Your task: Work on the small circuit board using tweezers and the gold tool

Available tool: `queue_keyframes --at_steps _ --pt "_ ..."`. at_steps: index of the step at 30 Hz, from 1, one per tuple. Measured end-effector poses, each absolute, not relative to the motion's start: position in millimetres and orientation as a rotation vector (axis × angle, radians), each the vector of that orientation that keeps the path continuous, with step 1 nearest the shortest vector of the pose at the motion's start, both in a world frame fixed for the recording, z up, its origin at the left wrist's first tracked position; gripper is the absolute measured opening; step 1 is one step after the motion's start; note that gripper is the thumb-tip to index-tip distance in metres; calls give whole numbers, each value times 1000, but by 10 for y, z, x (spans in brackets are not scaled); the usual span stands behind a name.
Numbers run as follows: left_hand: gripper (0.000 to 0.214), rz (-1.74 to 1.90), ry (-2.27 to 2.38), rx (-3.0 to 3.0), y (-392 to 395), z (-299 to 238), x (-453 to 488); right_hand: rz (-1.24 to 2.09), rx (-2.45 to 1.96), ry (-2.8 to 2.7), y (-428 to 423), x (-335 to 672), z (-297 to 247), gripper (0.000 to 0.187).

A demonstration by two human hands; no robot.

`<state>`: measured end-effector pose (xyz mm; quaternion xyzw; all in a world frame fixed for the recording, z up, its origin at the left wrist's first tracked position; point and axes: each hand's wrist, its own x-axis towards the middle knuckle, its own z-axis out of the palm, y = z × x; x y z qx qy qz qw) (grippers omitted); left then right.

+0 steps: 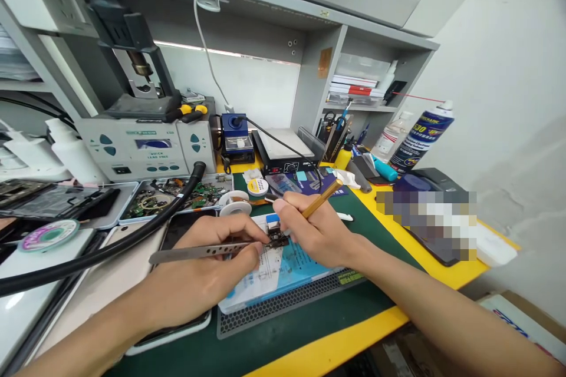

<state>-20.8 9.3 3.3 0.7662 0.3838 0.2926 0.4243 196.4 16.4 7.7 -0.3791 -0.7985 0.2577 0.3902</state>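
Note:
My left hand (pixel 216 265) is closed on a pair of flat metal tweezers (pixel 194 253) with a row of holes, their tips at a small dark circuit board (pixel 278 240). In my right hand (pixel 316 227) is a slim tool with a golden handle (pixel 325 197). The handle slants up to the right; I cannot make out its working end, which is near the fingers. The board lies between both hands on a blue and white printed pad (pixel 260 288). A small blue and white piece (pixel 273 221) stands just behind the board.
A thick black hose (pixel 132 230) arches in from the left over phone parts. Behind are a hot air station (pixel 141 144), a blue soldering station (pixel 236 132), a heating plate (pixel 287 150) and a tray of boards (pixel 177 194). A spray can (pixel 420 138) stands right.

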Motion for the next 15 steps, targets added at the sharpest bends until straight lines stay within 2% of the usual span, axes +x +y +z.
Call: queue_keyframes --at_steps 9,15 --pt "23 765 1034 1935 13 24 -141 525 -960 -2147 157 1963 140 35" --pt "22 755 1042 1938 10 55 -131 585 -917 -2125 155 1973 134 37"
